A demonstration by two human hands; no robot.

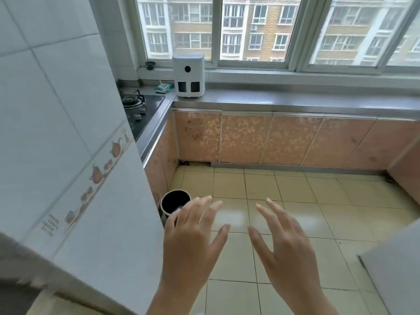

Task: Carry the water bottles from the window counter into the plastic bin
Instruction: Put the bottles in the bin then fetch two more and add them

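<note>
My left hand [191, 242] and my right hand [286, 246] are held out in front of me over the tiled floor, fingers spread and straight, holding nothing. The grey window counter [295, 100] runs along the far wall under the window. No water bottle and no plastic bin shows in this view. A white appliance [189, 76] with a round dark dial stands at the counter's left end.
A tiled wall corner [68, 155] fills the left side close to me. A gas hob [141, 110] lies on the left counter. A small dark round waste bin [175, 202] stands on the floor by the cabinets [272, 139]. A white surface [395, 269] juts in at right.
</note>
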